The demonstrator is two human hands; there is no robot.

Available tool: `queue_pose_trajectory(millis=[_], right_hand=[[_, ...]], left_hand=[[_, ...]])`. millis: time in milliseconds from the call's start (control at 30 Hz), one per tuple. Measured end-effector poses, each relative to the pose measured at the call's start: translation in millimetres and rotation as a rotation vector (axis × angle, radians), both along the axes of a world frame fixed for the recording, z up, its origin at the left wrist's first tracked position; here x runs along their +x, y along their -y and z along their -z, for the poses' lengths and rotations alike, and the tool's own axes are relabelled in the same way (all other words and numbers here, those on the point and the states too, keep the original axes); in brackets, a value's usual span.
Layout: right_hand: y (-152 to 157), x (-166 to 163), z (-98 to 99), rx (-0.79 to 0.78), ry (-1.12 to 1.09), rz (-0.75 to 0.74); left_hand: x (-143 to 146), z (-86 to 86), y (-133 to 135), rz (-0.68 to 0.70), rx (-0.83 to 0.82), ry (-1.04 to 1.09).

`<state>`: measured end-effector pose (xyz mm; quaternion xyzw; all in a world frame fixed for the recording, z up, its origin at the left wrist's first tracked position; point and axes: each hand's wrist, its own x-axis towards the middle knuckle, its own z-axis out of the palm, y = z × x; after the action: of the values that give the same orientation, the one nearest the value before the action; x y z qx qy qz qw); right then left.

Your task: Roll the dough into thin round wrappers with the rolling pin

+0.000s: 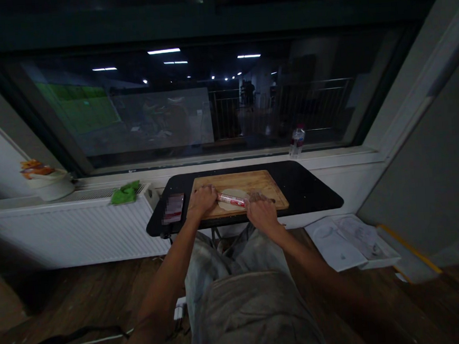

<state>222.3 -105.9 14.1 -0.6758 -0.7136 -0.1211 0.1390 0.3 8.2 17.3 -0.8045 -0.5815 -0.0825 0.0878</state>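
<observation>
A rolling pin (pixel 231 199) with a red and white printed wrapper lies across a flat, pale round of dough (pixel 227 207). My left hand (pixel 202 199) is closed round the pin's left end, and the right end is in the closed grip of my right hand (pixel 262 213). Both hands are low over a wooden cutting board (pixel 249 178), which lies under the dough. Part of the dough is covered by the pin. The ends of the pin are mostly hidden by my fingers.
The board rests on a small black table (pixel 314 189), with a phone (pixel 173 208) to its left. On the radiator (pixel 79 229) are a green cloth (pixel 125 192) and a white container (pixel 53 187). A plastic bottle (pixel 297 141) stands on the windowsill; an open white box (pixel 350 242) lies on the floor at right.
</observation>
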Motion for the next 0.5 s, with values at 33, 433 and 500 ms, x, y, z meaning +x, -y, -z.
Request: queue_pose_trajectory(millis=[33, 433, 500], right_hand=[[6.1, -3.0, 2.3, 0.004, 0.001, -0.009], [46.1, -29.7, 25.6, 0.141, -0.063, -0.06], [44.4, -29.4, 27.0, 0.155, -0.066, -0.052]], left_hand=[[0.9, 0.2, -0.9, -0.006, 0.001, 0.022], [10.6, 0.2, -0.8, -0.041, 0.01, 0.078], [10.6, -0.3, 0.0, -0.041, 0.017, 0.067]])
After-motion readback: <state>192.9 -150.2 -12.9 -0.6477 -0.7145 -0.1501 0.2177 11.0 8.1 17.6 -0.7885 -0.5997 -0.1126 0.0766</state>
